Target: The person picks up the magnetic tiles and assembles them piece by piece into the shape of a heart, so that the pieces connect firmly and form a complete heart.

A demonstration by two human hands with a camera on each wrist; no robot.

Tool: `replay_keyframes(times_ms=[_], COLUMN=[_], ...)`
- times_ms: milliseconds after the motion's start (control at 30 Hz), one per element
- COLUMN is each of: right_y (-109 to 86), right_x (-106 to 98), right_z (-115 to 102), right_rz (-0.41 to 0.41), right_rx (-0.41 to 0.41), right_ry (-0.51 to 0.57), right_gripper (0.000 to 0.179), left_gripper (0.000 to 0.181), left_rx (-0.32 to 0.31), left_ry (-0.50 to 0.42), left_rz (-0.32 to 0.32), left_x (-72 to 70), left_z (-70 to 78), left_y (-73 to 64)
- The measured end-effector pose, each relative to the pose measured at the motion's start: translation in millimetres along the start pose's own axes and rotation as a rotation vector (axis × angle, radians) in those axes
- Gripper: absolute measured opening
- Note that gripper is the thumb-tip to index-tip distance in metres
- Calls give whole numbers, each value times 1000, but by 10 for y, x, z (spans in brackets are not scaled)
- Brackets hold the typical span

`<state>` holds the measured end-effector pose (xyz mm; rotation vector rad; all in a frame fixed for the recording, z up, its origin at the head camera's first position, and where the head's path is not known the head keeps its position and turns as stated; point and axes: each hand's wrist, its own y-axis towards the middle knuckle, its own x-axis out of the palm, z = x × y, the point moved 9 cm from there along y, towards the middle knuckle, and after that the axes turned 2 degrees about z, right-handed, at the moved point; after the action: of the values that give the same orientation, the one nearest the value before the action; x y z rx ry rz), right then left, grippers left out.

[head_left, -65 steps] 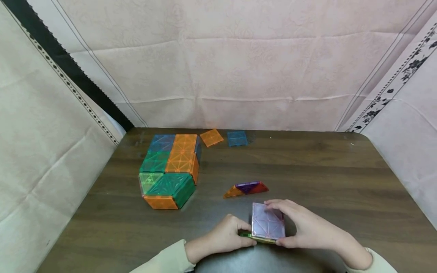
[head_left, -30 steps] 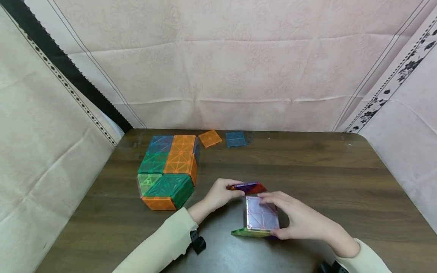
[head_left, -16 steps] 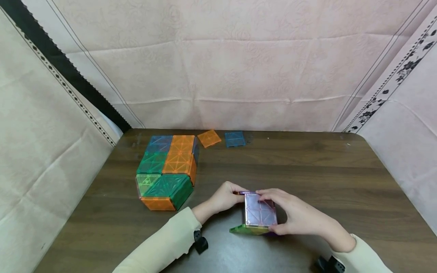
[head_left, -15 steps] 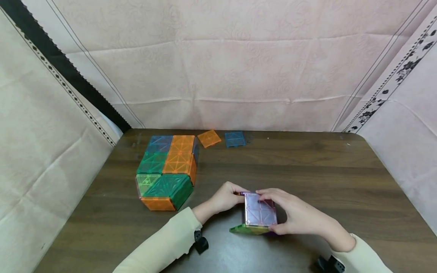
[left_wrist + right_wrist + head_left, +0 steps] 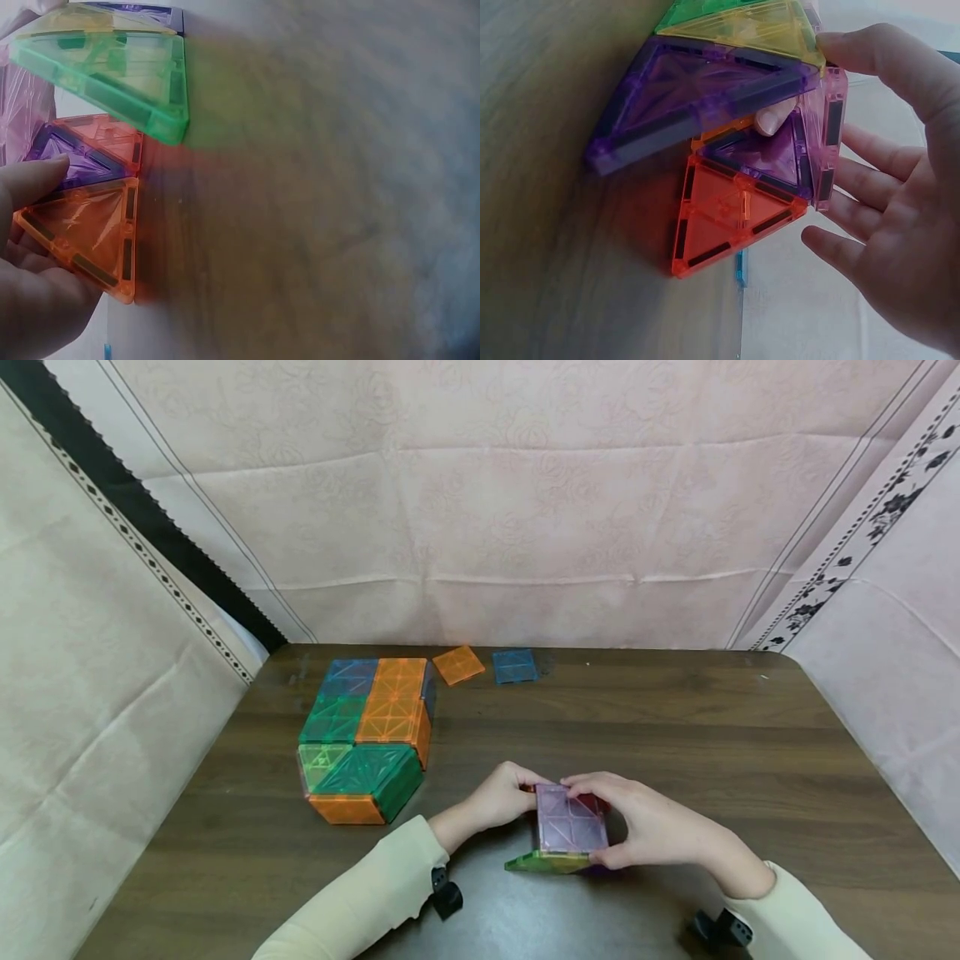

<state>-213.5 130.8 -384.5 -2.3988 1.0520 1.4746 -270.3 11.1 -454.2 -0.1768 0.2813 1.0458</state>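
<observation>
A lilac square magnetic tile (image 5: pixel 572 820) is gripped by my right hand (image 5: pixel 651 818), thumb at its near edge and fingers at its far edge. Along the near edge runs a strip of triangle tiles: green (image 5: pixel 112 82), yellow (image 5: pixel 746 34) and purple (image 5: pixel 697 90). My left hand (image 5: pixel 498 795) pinches a second strip by its purple middle triangle (image 5: pixel 82 161), thumb on one face. Orange (image 5: pixel 94 229) and red (image 5: pixel 727 214) triangles flank that purple one. This strip stands at the square's far edge; the right wrist view shows the purple triangle against it.
Left of the hands stands a block built of magnetic tiles (image 5: pixel 367 739) in blue, green and orange. A loose orange square tile (image 5: pixel 458 665) and a blue square tile (image 5: pixel 514 666) lie near the back of the wooden table (image 5: pixel 712 735). Cloth walls (image 5: pixel 487 527) surround it.
My left hand has let go of the green end, picked up the orange, purple and red strip and brought it to the lilac tile's far edge. The right hand has shifted slightly away from me.
</observation>
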Motion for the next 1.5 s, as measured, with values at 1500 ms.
replay_keyframes(times_ms=[1500], right_y=[-101], right_x=[123], right_z=[202], right_rz=[-58], right_rx=[194], right_ry=[93], right_gripper=[76], left_gripper=[76], left_rx=[-135], left_ry=[113], left_rz=[480], left_x=[-1176], left_z=[-288], left_y=[1143])
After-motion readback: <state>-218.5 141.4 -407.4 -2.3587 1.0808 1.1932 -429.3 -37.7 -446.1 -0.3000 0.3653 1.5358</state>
